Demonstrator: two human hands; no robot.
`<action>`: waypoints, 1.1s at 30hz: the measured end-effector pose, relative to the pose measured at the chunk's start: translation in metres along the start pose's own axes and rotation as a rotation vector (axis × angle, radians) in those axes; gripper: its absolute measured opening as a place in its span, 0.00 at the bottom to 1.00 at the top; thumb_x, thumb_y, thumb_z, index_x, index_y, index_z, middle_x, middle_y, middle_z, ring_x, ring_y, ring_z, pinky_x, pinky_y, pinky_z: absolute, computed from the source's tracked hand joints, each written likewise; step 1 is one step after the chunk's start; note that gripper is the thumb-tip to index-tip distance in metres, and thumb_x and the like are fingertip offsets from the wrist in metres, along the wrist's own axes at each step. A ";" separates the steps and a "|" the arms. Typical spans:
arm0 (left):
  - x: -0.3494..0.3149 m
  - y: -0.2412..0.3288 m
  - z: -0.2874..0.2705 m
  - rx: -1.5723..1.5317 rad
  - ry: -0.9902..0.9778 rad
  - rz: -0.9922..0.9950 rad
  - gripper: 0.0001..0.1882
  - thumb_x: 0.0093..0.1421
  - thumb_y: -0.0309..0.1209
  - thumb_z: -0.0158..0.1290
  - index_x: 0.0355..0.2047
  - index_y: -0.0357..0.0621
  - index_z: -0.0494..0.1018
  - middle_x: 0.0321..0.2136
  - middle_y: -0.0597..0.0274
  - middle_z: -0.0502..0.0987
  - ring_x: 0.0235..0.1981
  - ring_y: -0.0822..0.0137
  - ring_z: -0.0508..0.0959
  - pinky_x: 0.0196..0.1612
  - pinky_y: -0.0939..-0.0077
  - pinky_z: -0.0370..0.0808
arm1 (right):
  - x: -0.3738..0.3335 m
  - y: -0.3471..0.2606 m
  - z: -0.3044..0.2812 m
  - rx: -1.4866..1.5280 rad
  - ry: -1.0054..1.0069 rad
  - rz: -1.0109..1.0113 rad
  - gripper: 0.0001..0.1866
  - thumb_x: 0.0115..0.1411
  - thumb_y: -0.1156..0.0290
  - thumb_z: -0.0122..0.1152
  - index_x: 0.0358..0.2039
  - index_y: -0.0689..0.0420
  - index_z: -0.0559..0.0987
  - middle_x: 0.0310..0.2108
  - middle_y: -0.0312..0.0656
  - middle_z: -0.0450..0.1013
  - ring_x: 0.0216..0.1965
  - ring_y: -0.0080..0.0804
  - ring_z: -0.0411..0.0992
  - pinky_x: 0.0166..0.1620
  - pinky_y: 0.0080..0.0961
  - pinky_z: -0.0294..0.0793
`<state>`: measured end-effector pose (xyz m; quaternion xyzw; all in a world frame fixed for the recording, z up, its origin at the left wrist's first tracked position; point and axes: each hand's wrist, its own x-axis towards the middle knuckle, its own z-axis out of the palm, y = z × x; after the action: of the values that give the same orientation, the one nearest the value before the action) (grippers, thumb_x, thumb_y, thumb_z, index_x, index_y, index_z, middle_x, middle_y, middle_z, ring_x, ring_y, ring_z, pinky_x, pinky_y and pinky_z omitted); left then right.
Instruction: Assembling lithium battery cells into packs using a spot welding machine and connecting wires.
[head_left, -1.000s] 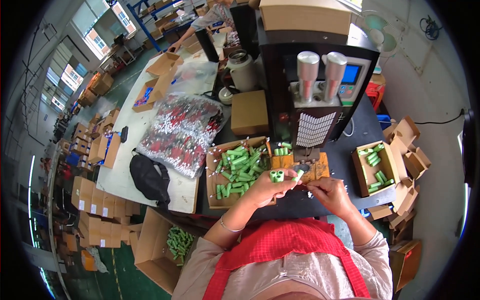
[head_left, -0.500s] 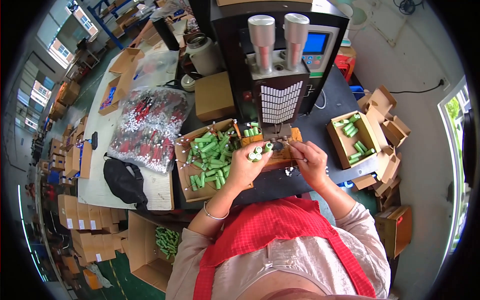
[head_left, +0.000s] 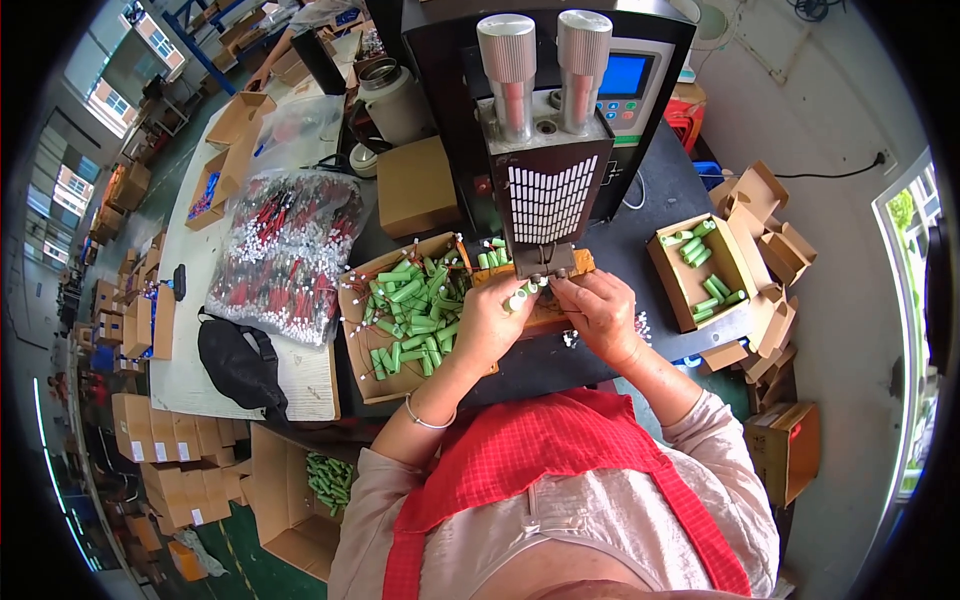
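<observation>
My left hand (head_left: 488,322) is closed around several green cylindrical battery cells (head_left: 519,298), their pale ends showing between thumb and fingers. These cells sit right at the lower tip of a black spot-welding machine (head_left: 505,240). My right hand (head_left: 600,312) pinches what looks like a thin wire lead against the same tip; its far end is hidden by the fingers. Both hands rest over a wooden block (head_left: 545,320) below the welding head, fingertips almost meeting. To the left lies an open cardboard box (head_left: 352,340) full of green cells (head_left: 410,300), some with wires and white connectors.
On the right stands a smaller carton (head_left: 672,285) with several green cells. A clear bag of red and black wire leads (head_left: 285,255) and a black waist pouch (head_left: 238,365) lie at left. A brown box (head_left: 415,185) and a metal flask (head_left: 392,105) stand farther back.
Both hands have moved forward and closer together, bringing the cells up to the welding tip. My right hand has shifted left. The view has tilted slightly.
</observation>
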<state>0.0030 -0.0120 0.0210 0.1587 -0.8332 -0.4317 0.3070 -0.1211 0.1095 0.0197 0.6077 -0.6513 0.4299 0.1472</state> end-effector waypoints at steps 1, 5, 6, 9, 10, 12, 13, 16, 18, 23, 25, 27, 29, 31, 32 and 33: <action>0.000 0.000 -0.001 0.001 -0.001 -0.002 0.08 0.50 0.24 0.55 0.32 0.38 0.73 0.24 0.51 0.74 0.25 0.53 0.76 0.28 0.69 0.72 | 0.000 -0.001 -0.001 -0.027 -0.028 0.001 0.10 0.45 0.78 0.60 0.32 0.58 0.77 0.23 0.41 0.71 0.22 0.37 0.70 0.25 0.29 0.68; -0.001 0.002 0.000 0.025 -0.001 -0.005 0.08 0.50 0.24 0.55 0.32 0.38 0.73 0.24 0.51 0.74 0.26 0.53 0.76 0.28 0.69 0.72 | 0.001 0.000 -0.002 -0.030 -0.055 0.016 0.11 0.45 0.78 0.60 0.32 0.58 0.77 0.23 0.40 0.71 0.23 0.37 0.70 0.26 0.29 0.68; -0.001 0.002 0.000 0.010 0.010 -0.009 0.08 0.50 0.24 0.55 0.32 0.38 0.73 0.25 0.50 0.74 0.26 0.53 0.76 0.28 0.68 0.72 | 0.001 0.000 -0.003 -0.035 -0.076 0.007 0.12 0.45 0.78 0.60 0.33 0.57 0.76 0.24 0.40 0.71 0.23 0.37 0.70 0.26 0.29 0.68; -0.004 -0.004 0.001 0.056 -0.075 -0.054 0.08 0.49 0.24 0.55 0.32 0.38 0.73 0.25 0.50 0.75 0.26 0.53 0.76 0.28 0.69 0.72 | 0.000 0.002 -0.009 -0.054 -0.119 -0.023 0.15 0.42 0.78 0.60 0.34 0.56 0.76 0.25 0.39 0.72 0.24 0.36 0.70 0.26 0.30 0.68; -0.002 -0.005 0.001 0.055 -0.088 -0.059 0.08 0.49 0.24 0.55 0.32 0.38 0.73 0.25 0.50 0.75 0.26 0.53 0.76 0.28 0.69 0.72 | 0.003 0.003 -0.009 -0.049 -0.070 -0.057 0.16 0.40 0.77 0.60 0.34 0.56 0.76 0.25 0.39 0.71 0.24 0.36 0.70 0.26 0.30 0.68; 0.003 -0.001 0.004 -0.024 -0.002 -0.007 0.08 0.49 0.23 0.55 0.31 0.37 0.74 0.25 0.50 0.75 0.26 0.53 0.76 0.28 0.69 0.72 | 0.001 0.006 -0.010 -0.070 -0.089 -0.043 0.16 0.39 0.77 0.61 0.33 0.56 0.76 0.24 0.39 0.71 0.24 0.37 0.70 0.26 0.30 0.68; 0.001 -0.001 0.004 -0.008 0.009 -0.005 0.07 0.49 0.23 0.56 0.31 0.37 0.74 0.25 0.50 0.75 0.26 0.54 0.77 0.28 0.70 0.72 | -0.001 0.009 -0.009 -0.034 -0.108 -0.038 0.14 0.41 0.77 0.62 0.33 0.56 0.76 0.24 0.39 0.71 0.24 0.37 0.70 0.25 0.30 0.68; -0.005 -0.002 -0.005 -0.018 0.028 -0.116 0.10 0.48 0.25 0.59 0.30 0.33 0.74 0.24 0.53 0.76 0.22 0.66 0.77 0.26 0.76 0.72 | 0.001 0.018 -0.020 0.013 -0.059 0.110 0.13 0.43 0.79 0.61 0.33 0.58 0.76 0.22 0.41 0.69 0.23 0.40 0.70 0.25 0.32 0.70; -0.010 -0.014 -0.019 -0.115 0.113 -0.267 0.10 0.50 0.27 0.59 0.34 0.37 0.75 0.24 0.62 0.76 0.24 0.75 0.74 0.26 0.81 0.71 | -0.001 0.042 -0.031 0.054 -0.008 0.235 0.09 0.47 0.79 0.59 0.31 0.59 0.76 0.25 0.44 0.71 0.27 0.42 0.71 0.29 0.31 0.72; -0.016 -0.028 -0.075 -0.022 0.162 -0.264 0.14 0.55 0.26 0.54 0.42 0.36 0.72 0.37 0.61 0.70 0.29 0.75 0.73 0.28 0.83 0.76 | -0.030 0.079 -0.063 0.025 -0.389 0.472 0.04 0.50 0.74 0.56 0.26 0.61 0.76 0.23 0.44 0.71 0.29 0.42 0.72 0.32 0.31 0.71; -0.026 -0.027 -0.090 0.020 0.130 -0.349 0.14 0.55 0.27 0.53 0.42 0.35 0.72 0.34 0.61 0.69 0.29 0.74 0.72 0.30 0.83 0.74 | -0.044 0.086 -0.060 -0.006 -0.550 0.438 0.08 0.50 0.69 0.58 0.24 0.60 0.76 0.22 0.45 0.71 0.29 0.41 0.72 0.31 0.32 0.70; -0.033 -0.021 -0.097 0.078 0.076 -0.374 0.14 0.55 0.27 0.53 0.42 0.35 0.72 0.34 0.61 0.69 0.29 0.74 0.72 0.32 0.82 0.72 | -0.050 0.081 -0.055 -0.051 -0.600 0.534 0.13 0.50 0.62 0.59 0.21 0.59 0.76 0.21 0.45 0.71 0.26 0.43 0.71 0.29 0.34 0.70; -0.037 -0.019 -0.098 0.129 0.014 -0.394 0.14 0.55 0.28 0.53 0.41 0.35 0.72 0.33 0.60 0.68 0.30 0.73 0.70 0.36 0.81 0.67 | -0.054 0.074 -0.043 -0.180 -0.552 0.595 0.16 0.50 0.57 0.59 0.18 0.58 0.75 0.22 0.44 0.71 0.25 0.44 0.71 0.28 0.35 0.71; -0.035 -0.010 -0.091 0.235 0.013 -0.276 0.14 0.54 0.28 0.54 0.40 0.37 0.73 0.32 0.61 0.68 0.31 0.72 0.70 0.36 0.80 0.67 | -0.055 0.067 -0.035 -0.286 -0.522 0.608 0.16 0.51 0.57 0.59 0.20 0.58 0.76 0.22 0.43 0.71 0.26 0.41 0.71 0.29 0.32 0.71; -0.036 -0.011 -0.086 0.230 0.040 -0.229 0.13 0.53 0.28 0.55 0.40 0.38 0.74 0.32 0.62 0.67 0.31 0.73 0.69 0.35 0.81 0.67 | -0.055 0.067 -0.031 -0.302 -0.516 0.635 0.16 0.51 0.57 0.58 0.20 0.58 0.76 0.22 0.43 0.71 0.26 0.41 0.72 0.30 0.33 0.72; -0.035 -0.009 -0.080 0.174 0.061 -0.248 0.13 0.53 0.27 0.56 0.40 0.39 0.74 0.31 0.63 0.67 0.31 0.73 0.69 0.35 0.82 0.67 | -0.059 0.070 -0.028 -0.303 -0.510 0.635 0.16 0.51 0.57 0.58 0.20 0.58 0.76 0.22 0.43 0.71 0.26 0.41 0.72 0.30 0.33 0.72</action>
<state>0.0820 -0.0483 0.0362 0.2994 -0.8319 -0.3873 0.2616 -0.1820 0.1619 -0.0330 0.4356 -0.8772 0.1894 -0.0705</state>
